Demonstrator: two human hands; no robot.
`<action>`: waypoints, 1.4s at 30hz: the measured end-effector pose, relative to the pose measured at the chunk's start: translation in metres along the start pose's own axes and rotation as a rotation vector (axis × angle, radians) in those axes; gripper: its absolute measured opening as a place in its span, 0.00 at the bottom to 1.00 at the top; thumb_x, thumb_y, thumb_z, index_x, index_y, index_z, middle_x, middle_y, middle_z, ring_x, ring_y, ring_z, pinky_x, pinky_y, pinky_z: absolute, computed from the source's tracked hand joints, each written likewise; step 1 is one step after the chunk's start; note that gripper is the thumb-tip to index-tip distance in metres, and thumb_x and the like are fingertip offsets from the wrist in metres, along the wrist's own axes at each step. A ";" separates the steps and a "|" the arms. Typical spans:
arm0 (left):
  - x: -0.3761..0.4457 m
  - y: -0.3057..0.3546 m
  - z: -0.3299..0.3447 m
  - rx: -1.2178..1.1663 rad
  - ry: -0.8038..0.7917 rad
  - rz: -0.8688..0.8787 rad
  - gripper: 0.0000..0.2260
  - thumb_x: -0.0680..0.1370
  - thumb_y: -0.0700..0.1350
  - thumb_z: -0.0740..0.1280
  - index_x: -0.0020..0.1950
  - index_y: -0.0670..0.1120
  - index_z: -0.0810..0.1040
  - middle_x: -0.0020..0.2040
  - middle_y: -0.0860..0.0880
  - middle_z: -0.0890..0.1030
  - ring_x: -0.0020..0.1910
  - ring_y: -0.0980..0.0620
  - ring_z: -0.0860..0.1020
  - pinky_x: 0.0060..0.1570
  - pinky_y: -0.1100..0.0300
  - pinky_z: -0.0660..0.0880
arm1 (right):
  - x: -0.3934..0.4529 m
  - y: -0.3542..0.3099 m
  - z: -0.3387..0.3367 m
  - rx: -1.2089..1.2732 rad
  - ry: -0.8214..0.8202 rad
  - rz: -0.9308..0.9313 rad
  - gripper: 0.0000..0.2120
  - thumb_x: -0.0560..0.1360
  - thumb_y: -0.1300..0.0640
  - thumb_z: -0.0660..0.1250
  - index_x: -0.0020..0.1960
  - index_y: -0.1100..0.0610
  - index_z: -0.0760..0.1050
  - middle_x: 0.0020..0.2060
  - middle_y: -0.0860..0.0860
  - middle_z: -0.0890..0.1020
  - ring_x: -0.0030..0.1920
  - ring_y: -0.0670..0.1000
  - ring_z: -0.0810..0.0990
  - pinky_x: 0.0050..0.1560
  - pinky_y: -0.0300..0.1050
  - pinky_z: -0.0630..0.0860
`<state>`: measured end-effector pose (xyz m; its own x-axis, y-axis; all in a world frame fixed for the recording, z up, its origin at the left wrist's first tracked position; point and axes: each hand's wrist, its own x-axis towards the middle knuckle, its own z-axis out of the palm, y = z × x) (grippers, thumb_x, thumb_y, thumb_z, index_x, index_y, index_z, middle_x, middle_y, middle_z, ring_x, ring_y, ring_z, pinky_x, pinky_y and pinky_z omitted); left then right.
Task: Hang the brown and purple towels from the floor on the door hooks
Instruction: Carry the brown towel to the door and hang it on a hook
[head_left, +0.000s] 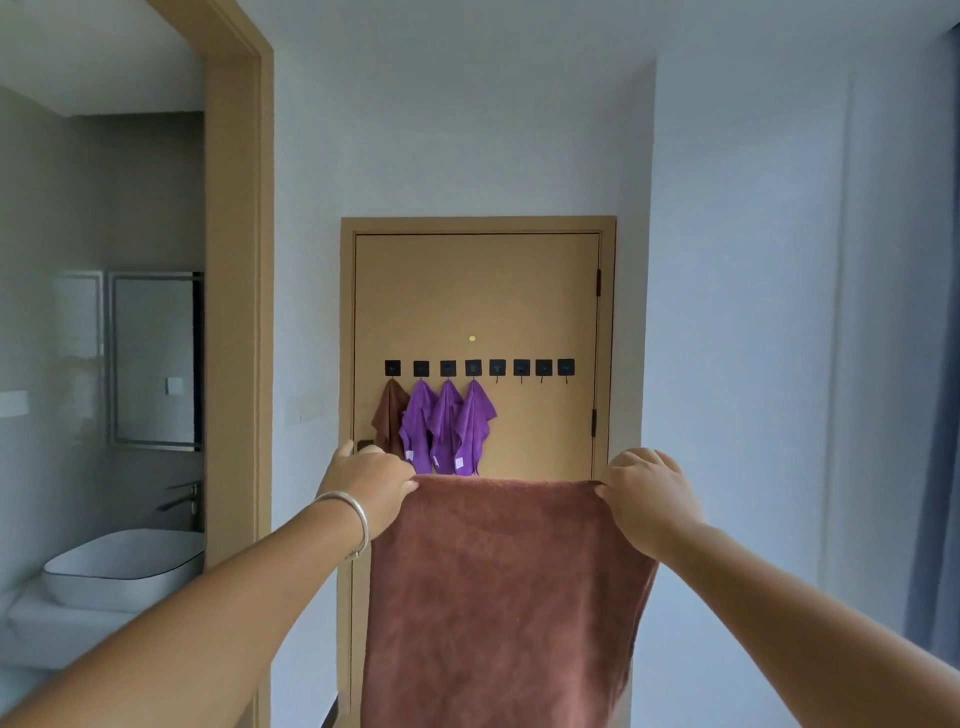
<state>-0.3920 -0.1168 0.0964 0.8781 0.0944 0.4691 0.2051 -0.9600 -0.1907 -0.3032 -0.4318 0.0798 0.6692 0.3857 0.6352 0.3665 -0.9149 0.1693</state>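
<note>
Pale blue-grey walls stand around a tan door (478, 301) straight ahead in the head view. Across the door runs a row of eight small black hooks (479, 368). On the first hook from the left hangs a small brown towel (388, 415). On the next three hooks hang three purple towels (447, 426), side by side and touching each other. The other four hooks on the right hold nothing. Above the row sits a little round yellow dot (471, 338). Two bare arms reach out toward the door. The left hand (371, 483) wears a silver bracelet (349, 512) on its wrist, and its fingers are curled and pinch the top left corner of a big brown towel (504, 597). The right hand (649, 493) has its fingers curled too and pinches the top right corner. The big brown towel is held up in the air, spread flat between the two hands, and hangs down in front of the lower part of the door. On the left, through a tan doorway, is a bathroom with a white sink (124, 569), a dark tap (182, 496) and a mirror (153, 358). A blue curtain (935, 467) hangs at the far right.
</note>
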 end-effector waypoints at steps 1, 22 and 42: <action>0.011 -0.002 0.010 0.006 -0.005 0.005 0.14 0.83 0.51 0.52 0.50 0.54 0.78 0.50 0.53 0.80 0.58 0.51 0.73 0.71 0.46 0.56 | 0.010 -0.001 0.011 -0.005 -0.007 0.000 0.15 0.81 0.46 0.55 0.52 0.45 0.80 0.53 0.43 0.78 0.60 0.48 0.71 0.65 0.43 0.65; 0.330 0.015 0.186 0.011 -0.010 -0.012 0.14 0.83 0.52 0.52 0.46 0.55 0.76 0.47 0.55 0.80 0.54 0.51 0.74 0.65 0.49 0.62 | 0.279 0.078 0.264 0.032 -0.013 -0.036 0.15 0.82 0.48 0.55 0.50 0.46 0.80 0.52 0.45 0.79 0.57 0.50 0.72 0.63 0.46 0.66; 0.638 -0.025 0.362 -0.124 0.031 0.083 0.15 0.83 0.53 0.51 0.46 0.51 0.75 0.44 0.53 0.79 0.43 0.53 0.76 0.47 0.55 0.74 | 0.541 0.099 0.482 0.038 -0.028 0.023 0.15 0.82 0.50 0.54 0.51 0.50 0.80 0.48 0.47 0.79 0.49 0.50 0.74 0.48 0.44 0.72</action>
<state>0.3198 0.0632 0.0881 0.8754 0.0074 0.4833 0.0763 -0.9895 -0.1231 0.4064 -0.2561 0.0767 0.6953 0.3679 0.6174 0.3745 -0.9187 0.1257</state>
